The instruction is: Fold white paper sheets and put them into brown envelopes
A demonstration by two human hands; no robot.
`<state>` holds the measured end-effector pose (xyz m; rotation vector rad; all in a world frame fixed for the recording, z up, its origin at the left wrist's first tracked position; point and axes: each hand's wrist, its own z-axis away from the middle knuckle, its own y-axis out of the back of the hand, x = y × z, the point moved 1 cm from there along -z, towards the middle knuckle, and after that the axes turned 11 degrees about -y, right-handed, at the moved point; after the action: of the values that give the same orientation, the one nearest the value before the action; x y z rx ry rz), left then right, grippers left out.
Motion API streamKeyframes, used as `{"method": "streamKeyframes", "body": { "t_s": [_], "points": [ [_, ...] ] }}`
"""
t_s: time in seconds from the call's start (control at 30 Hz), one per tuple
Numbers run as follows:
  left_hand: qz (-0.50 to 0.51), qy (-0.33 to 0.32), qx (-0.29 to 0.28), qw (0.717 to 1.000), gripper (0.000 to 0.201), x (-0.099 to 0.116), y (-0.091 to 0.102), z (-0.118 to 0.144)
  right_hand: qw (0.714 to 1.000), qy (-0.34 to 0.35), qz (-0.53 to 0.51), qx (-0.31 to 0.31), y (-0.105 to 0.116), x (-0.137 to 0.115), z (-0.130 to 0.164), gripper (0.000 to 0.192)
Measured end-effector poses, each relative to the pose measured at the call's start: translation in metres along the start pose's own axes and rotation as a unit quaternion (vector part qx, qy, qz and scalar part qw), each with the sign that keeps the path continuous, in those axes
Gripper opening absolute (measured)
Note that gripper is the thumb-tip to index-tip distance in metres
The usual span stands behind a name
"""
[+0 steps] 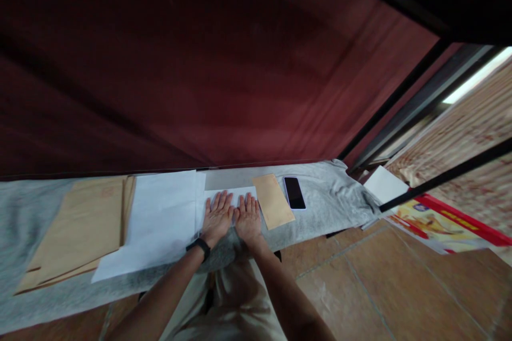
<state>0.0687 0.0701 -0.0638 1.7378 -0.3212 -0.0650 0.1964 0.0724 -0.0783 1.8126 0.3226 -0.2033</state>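
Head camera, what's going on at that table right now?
A person presses both palms flat, side by side, on a white sheet on the grey cloth. The left hand wears a black wristband; the right hand lies beside it. Right of them lie a small brown envelope and a phone; left, white paper and large brown envelopes.

Dark red curtain (pixel 200 64) behind grey-clothed table (pixel 328 197); tan tile floor (pixel 380 287); daylight strip top rt.
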Motion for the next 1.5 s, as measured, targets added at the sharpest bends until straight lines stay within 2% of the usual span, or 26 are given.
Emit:
{"method": "streamKeyframes", "body": {
  "t_s": [0.13, 0.3, 0.53, 0.83, 1.0, 1.13, 1.23, 1.37, 1.5],
  "points": [
    [-0.005, 0.000, 0.002, 1.000, 0.057, 0.002, 0.003, 0.000, 0.999, -0.023, -0.006, 0.023, -0.002, 0.003, 0.016, 0.056],
    [-0.007, 0.001, 0.001, 1.000, 0.057, 0.004, 0.008, 0.000, 0.999, -0.020, 0.003, 0.035, -0.003, 0.010, 0.031, 0.059],
    [-0.012, 0.009, 0.001, 1.000, 0.058, 0.004, 0.011, 0.005, 0.993, 0.007, -0.009, 0.119, -0.003, 0.018, 0.054, 0.061],
    [-0.013, -0.005, 0.028, 1.000, 0.055, 0.003, 0.006, 0.031, 0.987, 0.059, -0.003, 0.152, 0.009, 0.032, 0.075, 0.071],
    [0.004, -0.040, 0.024, 0.999, 0.053, 0.013, 0.006, 0.056, 0.985, 0.074, -0.006, 0.153, 0.012, 0.037, 0.081, 0.069],
    [0.002, -0.064, 0.021, 0.998, 0.052, 0.022, 0.008, 0.072, 0.991, 0.051, -0.025, 0.120, 0.017, 0.035, 0.078, 0.059],
    [0.003, -0.070, 0.007, 0.998, 0.053, 0.024, 0.011, 0.077, 0.997, 0.044, -0.052, 0.039, 0.023, 0.026, 0.065, 0.049],
    [0.013, -0.087, -0.009, 0.996, 0.052, 0.027, 0.015, 0.085, 0.990, 0.100, -0.080, -0.056, 0.024, 0.005, 0.039, 0.044],
    [0.012, -0.090, -0.008, 0.996, 0.046, 0.034, 0.019, 0.094, 0.988, 0.115, -0.072, -0.079, 0.013, -0.011, 0.010, 0.048]
  ]
}}
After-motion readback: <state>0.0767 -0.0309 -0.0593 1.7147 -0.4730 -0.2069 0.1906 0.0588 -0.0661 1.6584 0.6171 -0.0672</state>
